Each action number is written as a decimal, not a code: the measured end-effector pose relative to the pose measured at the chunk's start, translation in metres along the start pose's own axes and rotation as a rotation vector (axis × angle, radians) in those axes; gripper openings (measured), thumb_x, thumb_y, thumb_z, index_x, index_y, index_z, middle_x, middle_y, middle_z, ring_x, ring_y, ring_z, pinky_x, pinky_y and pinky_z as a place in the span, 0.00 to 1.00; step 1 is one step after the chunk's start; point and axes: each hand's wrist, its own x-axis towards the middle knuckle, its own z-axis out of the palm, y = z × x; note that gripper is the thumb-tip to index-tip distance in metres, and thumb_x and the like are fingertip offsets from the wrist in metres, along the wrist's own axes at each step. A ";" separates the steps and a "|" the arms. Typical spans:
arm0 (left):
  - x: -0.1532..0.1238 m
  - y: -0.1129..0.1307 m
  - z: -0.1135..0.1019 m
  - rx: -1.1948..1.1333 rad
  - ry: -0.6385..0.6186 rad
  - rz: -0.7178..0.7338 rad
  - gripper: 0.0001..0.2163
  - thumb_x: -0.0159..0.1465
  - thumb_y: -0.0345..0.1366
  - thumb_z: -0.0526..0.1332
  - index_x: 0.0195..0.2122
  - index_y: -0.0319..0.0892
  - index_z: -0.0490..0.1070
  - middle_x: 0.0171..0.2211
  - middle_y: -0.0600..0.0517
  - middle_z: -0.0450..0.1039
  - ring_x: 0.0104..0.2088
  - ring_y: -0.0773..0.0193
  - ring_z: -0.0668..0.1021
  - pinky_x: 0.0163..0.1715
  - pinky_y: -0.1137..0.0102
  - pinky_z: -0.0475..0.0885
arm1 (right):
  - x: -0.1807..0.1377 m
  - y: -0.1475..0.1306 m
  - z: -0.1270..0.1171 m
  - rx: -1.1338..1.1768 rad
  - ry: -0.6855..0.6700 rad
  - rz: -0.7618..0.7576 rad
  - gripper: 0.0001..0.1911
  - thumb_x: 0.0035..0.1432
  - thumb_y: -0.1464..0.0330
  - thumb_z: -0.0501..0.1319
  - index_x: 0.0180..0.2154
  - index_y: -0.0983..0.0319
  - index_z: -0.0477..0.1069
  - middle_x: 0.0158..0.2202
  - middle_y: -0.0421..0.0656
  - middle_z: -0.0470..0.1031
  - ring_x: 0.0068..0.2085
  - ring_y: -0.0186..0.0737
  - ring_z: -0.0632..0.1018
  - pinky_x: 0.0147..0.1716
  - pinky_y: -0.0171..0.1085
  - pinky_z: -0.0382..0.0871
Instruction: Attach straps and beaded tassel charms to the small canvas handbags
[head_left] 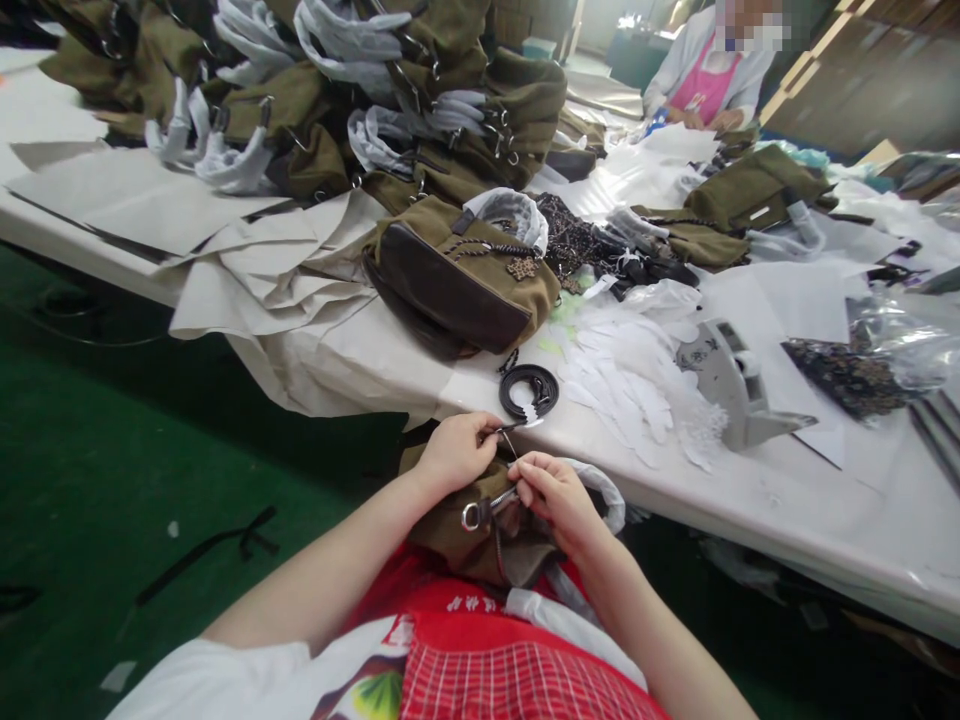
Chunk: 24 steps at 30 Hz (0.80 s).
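Observation:
An olive fabric bag [450, 515] with a metal zip [502, 497] and a silver ring sits at my lap, against the table edge. Above its top, my left hand [459, 452] is closed in a pinch, a thin dark strip [511, 428] sticking out from the fingertips. Close by on the right, my right hand [551, 492] pinches near the zip's end. Between both sets of fingertips runs a thin cord [511, 446]; its ends are hidden by the fingers. A wrapped pale handle [604, 490] of the bag curves out behind my right hand. Just beyond lies a coiled black strap [529, 392].
Another olive bag with a dark base [450, 285] lies on the table [750, 520]. Stacked bags [300, 110] fill the back left, beside paper sheets [285, 270]. White paper pieces [622, 390] and a grey tape dispenser [739, 390] stand right. A person in a pink apron [697, 85] works opposite.

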 end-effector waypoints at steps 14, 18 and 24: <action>-0.002 0.008 -0.014 0.083 -0.075 0.030 0.10 0.63 0.37 0.59 0.41 0.43 0.78 0.36 0.50 0.82 0.33 0.62 0.80 0.32 0.71 0.70 | 0.011 -0.009 0.003 0.014 0.057 0.085 0.17 0.48 0.57 0.65 0.32 0.64 0.70 0.19 0.34 0.70 0.12 0.20 0.51 0.12 0.29 0.36; 0.001 0.012 -0.027 0.217 -0.126 0.073 0.09 0.64 0.40 0.60 0.35 0.45 0.78 0.30 0.52 0.80 0.29 0.63 0.78 0.28 0.71 0.63 | -0.001 -0.016 0.006 0.042 0.184 -0.078 0.22 0.44 0.63 0.71 0.42 0.61 0.69 0.32 0.39 0.76 0.21 0.25 0.67 0.17 0.26 0.55; 0.014 0.015 -0.037 0.288 -0.284 0.226 0.08 0.61 0.40 0.64 0.28 0.44 0.77 0.25 0.53 0.77 0.26 0.64 0.74 0.26 0.72 0.59 | -0.021 -0.023 0.000 0.030 0.163 -0.082 0.14 0.47 0.63 0.71 0.34 0.62 0.72 0.26 0.38 0.75 0.24 0.29 0.72 0.22 0.29 0.64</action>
